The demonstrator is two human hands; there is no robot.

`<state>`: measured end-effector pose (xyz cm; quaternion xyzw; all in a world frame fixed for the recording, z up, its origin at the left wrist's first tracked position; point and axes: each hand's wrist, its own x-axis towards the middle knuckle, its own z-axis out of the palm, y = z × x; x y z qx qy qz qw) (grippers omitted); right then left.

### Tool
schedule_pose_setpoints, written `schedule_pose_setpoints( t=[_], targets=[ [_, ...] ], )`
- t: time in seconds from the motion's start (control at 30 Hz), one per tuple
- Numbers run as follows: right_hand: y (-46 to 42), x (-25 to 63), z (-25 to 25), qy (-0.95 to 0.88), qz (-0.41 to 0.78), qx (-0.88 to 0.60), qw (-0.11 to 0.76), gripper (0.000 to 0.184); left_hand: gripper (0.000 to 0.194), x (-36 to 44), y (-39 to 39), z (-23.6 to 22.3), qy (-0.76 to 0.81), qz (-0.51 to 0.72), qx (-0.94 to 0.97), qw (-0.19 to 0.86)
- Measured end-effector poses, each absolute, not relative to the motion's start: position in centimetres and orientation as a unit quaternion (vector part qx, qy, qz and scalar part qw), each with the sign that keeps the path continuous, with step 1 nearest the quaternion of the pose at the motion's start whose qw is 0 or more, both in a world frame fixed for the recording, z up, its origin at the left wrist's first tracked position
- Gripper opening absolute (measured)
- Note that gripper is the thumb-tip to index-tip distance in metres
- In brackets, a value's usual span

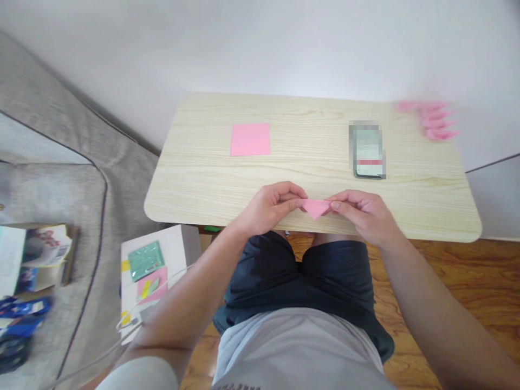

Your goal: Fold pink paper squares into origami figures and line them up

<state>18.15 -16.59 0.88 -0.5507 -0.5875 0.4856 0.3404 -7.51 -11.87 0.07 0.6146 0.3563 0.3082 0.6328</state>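
A small folded piece of pink paper [316, 208], shaped like a triangle with its tip toward me, is held above the front edge of the table. My left hand [273, 206] pinches its left corner between thumb and fingers. At the right corner, my right hand [361, 211] grips it the same way. Farther back on the left lies a square pink sheet or stack of paper [250, 139], flat and apart from both hands.
A phone [368, 150] lies beyond my right hand. Several folded pink paper pieces [439, 122] are bunched at the table's [195, 179] back right. To the left, a white box [179, 244] carries a green packet [145, 260] and a cable. A grey sofa [122, 168] stands beside it.
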Motion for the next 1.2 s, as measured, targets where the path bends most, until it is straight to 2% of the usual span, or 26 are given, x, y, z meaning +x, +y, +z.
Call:
schedule_pose_setpoints(
  t=[0.23, 0.4, 0.5, 0.73, 0.9, 1.07, 1.2],
  targets=[
    [-16.7, 15.9, 0.2, -0.51, 0.446, -0.574, 0.46, 0.022, 0.038, -5.8, -12.3, -0.4, 0.428, 0.408, 0.535, 0.603],
    [-16.6, 14.1, -0.3, -0.491, 0.448, -0.548, 0.508, 0.022, 0.027, -5.1, -12.3, -0.4, 0.393, 0.419, 0.566, 0.591],
    [-16.1, 14.1, -0.2, -0.5, 0.463, -0.535, 0.499, 0.023, 0.026, -5.3, -11.7, -0.2, 0.392, 0.426, 0.571, 0.582],
    [-12.0, 15.3, 0.7, -0.612, 0.444, -0.542, 0.367, 0.032, 0.023, -5.4, -7.2, 1.4, 0.338, 0.409, 0.638, 0.559],
    [-7.8, 14.9, 1.3, -0.599, 0.424, -0.542, 0.41, 0.032, 0.025, -5.2, -3.0, 2.6, 0.338, 0.365, 0.669, 0.552],
    [-3.6, 14.6, 2.4, -0.612, 0.393, -0.55, 0.41, 0.027, 0.028, -5.5, 0.4, 2.7, 0.377, 0.369, 0.685, 0.503],
    [-1.1, 14.6, 2.5, -0.607, 0.387, -0.535, 0.441, 0.021, 0.021, -5.7, 1.5, 1.9, 0.389, 0.369, 0.704, 0.466]
  ],
)
